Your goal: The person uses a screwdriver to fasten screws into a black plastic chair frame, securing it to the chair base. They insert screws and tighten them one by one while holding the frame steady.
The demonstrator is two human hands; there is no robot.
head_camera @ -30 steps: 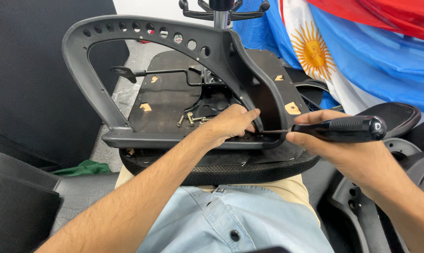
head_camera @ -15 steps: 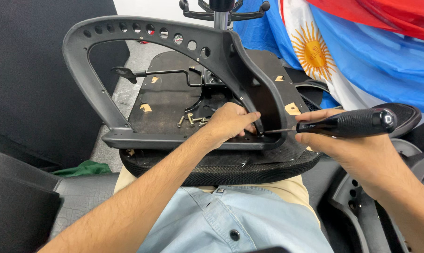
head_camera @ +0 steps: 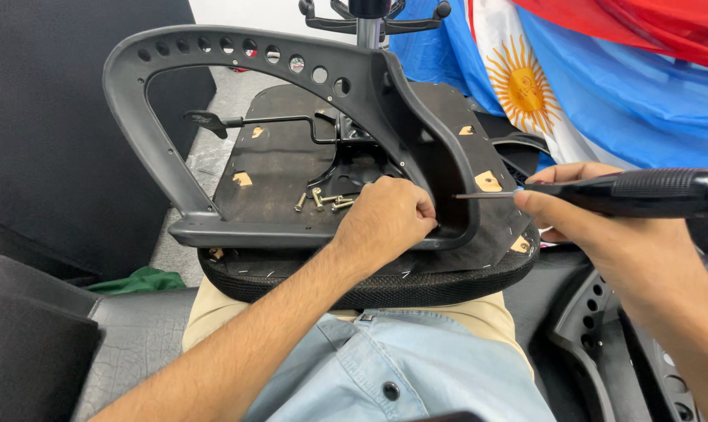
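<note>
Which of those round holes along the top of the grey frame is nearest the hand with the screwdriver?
The hole at the right end of the row, just before the frame bends down; the others run leftward, away from the right hand.

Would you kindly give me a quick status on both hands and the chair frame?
Left hand closed at the grey chair frame's lower bar. Right hand holds black-handled screwdriver, tip clear of frame. Loose bolts lie on seat underside.

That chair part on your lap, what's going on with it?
A person has an upturned chair seat across their lap, with a grey plastic frame lying on it. The left hand presses on the frame's lower right corner. The right hand holds a black-handled screwdriver, its tip just short of the frame. Loose screws lie on the seat's underside.
</note>
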